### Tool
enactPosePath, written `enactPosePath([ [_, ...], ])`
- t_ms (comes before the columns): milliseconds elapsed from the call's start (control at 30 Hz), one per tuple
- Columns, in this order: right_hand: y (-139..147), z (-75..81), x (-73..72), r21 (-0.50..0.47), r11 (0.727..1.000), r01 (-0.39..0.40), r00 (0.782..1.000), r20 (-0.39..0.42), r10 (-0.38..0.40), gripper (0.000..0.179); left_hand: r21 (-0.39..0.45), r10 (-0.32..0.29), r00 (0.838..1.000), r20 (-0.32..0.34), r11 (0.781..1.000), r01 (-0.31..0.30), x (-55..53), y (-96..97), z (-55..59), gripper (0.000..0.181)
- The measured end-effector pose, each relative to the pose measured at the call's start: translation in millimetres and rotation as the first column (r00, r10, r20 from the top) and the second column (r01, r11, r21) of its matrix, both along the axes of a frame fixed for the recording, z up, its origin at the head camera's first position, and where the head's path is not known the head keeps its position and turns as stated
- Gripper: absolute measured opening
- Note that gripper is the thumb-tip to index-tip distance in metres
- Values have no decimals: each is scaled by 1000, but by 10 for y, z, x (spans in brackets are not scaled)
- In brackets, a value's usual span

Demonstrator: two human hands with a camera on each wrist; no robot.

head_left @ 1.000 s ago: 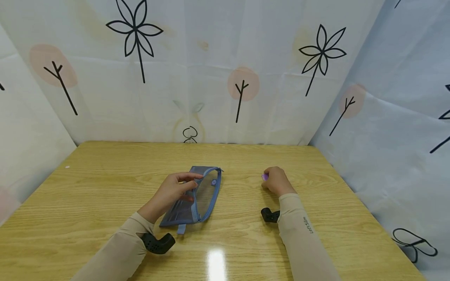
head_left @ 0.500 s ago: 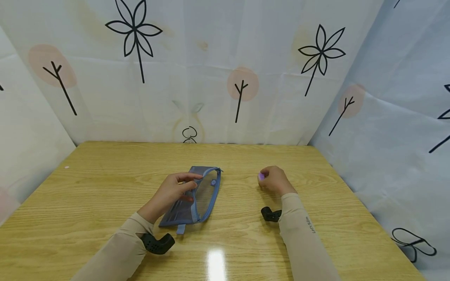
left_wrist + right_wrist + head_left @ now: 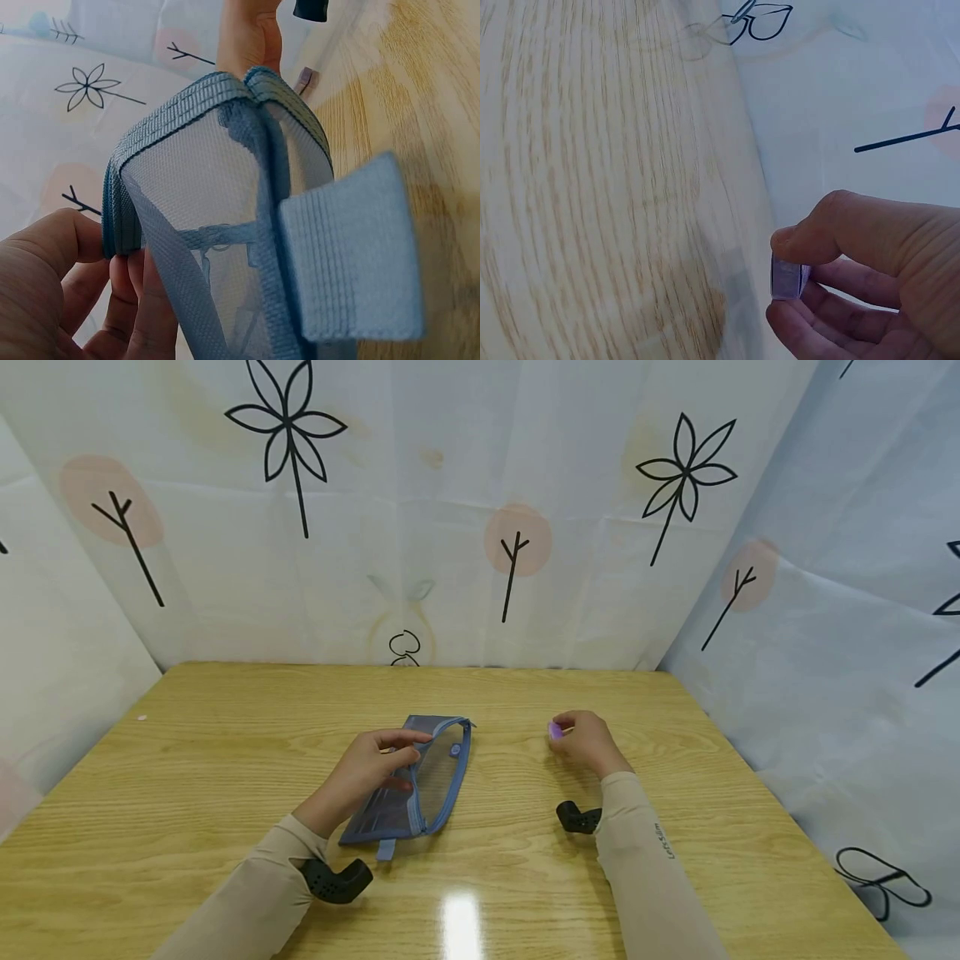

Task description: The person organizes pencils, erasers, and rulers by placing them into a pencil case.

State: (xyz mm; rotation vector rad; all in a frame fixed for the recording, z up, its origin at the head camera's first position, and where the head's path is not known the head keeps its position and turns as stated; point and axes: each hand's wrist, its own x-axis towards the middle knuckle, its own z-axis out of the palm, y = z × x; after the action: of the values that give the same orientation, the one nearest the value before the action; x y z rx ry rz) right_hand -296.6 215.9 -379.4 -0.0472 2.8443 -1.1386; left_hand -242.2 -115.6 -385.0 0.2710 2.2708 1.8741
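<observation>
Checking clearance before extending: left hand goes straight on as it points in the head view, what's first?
The blue pouch: the left hand is at its left rim, and straight on, across the open mouth, its right rim looks next. Depth is unclear; the fingers might pass above it.

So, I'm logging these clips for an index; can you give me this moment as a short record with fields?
Surface: yellowish wood-grain table
Container: blue mesh zip pouch, mouth open
Small item: small purple block, apart from the pouch, to its right in the head view
Left hand: pinches the pouch by its rim
Right hand: pinches the block
Backdrop: white sheet printed with black flowers and twigs
Also present: tiny white scrap, table's far left
</observation>
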Motion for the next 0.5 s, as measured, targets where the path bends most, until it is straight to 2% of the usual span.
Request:
enactPosePath([
  [500, -35, 26, 3, 0, 1000, -8, 1000, 12, 8, 48, -3, 9, 1000, 7, 1000, -9, 1, 3, 14, 33],
])
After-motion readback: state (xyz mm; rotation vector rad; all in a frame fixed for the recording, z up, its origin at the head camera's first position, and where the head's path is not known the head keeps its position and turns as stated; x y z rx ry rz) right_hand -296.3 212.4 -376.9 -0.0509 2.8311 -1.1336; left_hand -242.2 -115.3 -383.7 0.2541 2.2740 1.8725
